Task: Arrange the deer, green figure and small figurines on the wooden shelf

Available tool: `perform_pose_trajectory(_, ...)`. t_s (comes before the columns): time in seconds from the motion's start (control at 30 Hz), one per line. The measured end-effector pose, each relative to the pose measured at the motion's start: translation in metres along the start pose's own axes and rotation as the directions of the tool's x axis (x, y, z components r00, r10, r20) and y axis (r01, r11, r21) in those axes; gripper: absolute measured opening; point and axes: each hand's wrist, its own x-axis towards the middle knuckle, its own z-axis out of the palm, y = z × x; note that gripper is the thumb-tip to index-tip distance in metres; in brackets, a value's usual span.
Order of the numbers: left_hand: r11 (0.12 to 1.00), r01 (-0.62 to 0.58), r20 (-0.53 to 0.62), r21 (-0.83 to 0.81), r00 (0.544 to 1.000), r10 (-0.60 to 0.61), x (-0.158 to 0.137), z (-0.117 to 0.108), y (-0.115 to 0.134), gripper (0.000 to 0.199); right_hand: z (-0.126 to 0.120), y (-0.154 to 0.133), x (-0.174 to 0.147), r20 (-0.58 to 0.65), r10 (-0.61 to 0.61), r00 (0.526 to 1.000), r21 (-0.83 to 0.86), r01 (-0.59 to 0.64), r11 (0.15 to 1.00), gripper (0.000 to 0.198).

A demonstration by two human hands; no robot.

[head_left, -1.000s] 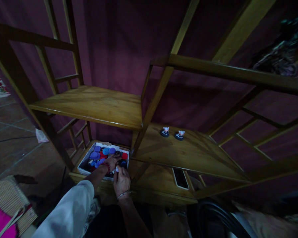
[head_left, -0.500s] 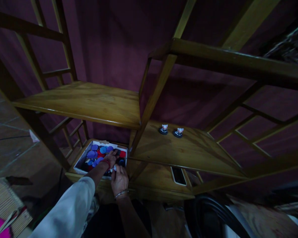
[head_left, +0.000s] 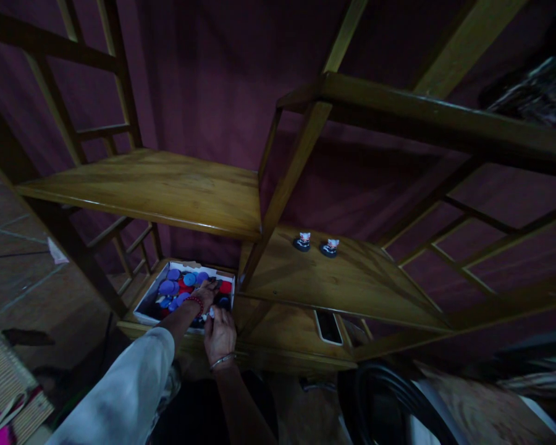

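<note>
A white open box [head_left: 144,316] full of round blue and purple lids [head_left: 169,287], red pieces [head_left: 225,287] and dark pieces sits on the low shelf. My left hand [head_left: 206,293], with a red bead bracelet, reaches into the right half of this box. Its fingers stretch out over the dark pieces, their tips partly hidden. At the front right rim, my right hand [head_left: 220,339], wearing a silver bangle, has its fingers closed round a small white piece [head_left: 211,313], whose kind is too small to make out.
Above the box juts a wooden shelf [head_left: 143,191]. Two small cat-like figurines [head_left: 304,241] on dark bases stand on the right shelf [head_left: 347,287]. Below them lies a phone [head_left: 328,327]. A black rounded object [head_left: 380,395] is at the lower right, and a woven mat-like item [head_left: 13,377] lower left.
The view has shifted slightly, so everything sits a little further left. Both hands stay at the box, with only slight finger movement.
</note>
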Motion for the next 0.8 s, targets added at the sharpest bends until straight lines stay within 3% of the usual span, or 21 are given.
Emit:
perform_pose_trajectory(0.2,0.999,-0.005,0.065,0.038,0.998,0.002,-0.001,0.002,-0.006,0.038,-0.001,0.0,-0.001,-0.033,-0.019,0.999,0.0,0.019,1.0,0.026)
perform_pose_trajectory(0.47,0.994,0.105,-0.059,-0.034,0.992,-0.107,-0.011,-0.001,-0.004,0.033,0.0,0.0,-0.001,-0.055,-0.037,0.998,0.009,0.037,0.999,0.027)
perform_pose_trajectory(0.8,0.918,0.336,-0.156,-0.208,0.915,-0.371,-0.015,-0.011,-0.006,0.028,-0.002,-0.001,-0.001,-0.04,-0.044,0.998,0.005,0.044,0.999,0.026)
